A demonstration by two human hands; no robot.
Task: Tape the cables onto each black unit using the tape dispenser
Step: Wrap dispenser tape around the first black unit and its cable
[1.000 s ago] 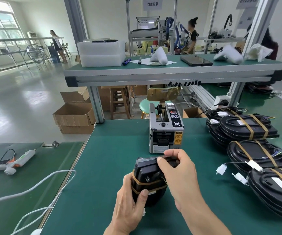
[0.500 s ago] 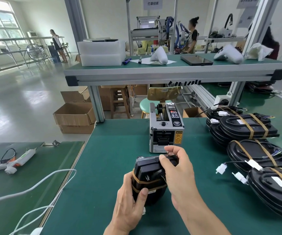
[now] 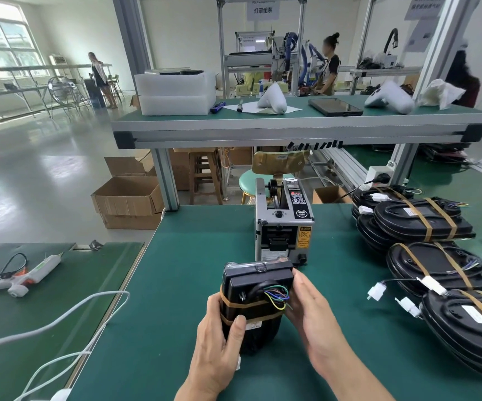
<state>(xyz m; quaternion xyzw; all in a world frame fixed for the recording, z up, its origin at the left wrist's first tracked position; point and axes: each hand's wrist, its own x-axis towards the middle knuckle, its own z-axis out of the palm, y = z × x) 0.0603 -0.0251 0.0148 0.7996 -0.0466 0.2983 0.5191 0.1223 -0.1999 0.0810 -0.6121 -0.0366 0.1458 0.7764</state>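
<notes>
I hold a black unit point(image 3: 255, 287) above the green table point(image 3: 176, 285), just in front of the grey tape dispenser point(image 3: 283, 224). Two brown tape bands wrap the unit, and coloured cable ends point(image 3: 276, 298) stick out on its top face. My left hand point(image 3: 219, 340) grips its left side, thumb over the lower band. My right hand point(image 3: 309, 314) cups the right side, with its fingers hidden behind the unit. A clear strip lies along the unit's far edge.
Several taped black units point(image 3: 425, 218) with white connectors are stacked along the right side. A glue gun point(image 3: 22, 276) and white cables point(image 3: 60, 319) lie on the left bench. A raised shelf point(image 3: 291, 123) crosses behind the dispenser.
My right hand has come off the unit's top far edge and dropped to its right side, uncovering the coloured cable ends. My left hand keeps its grip.
</notes>
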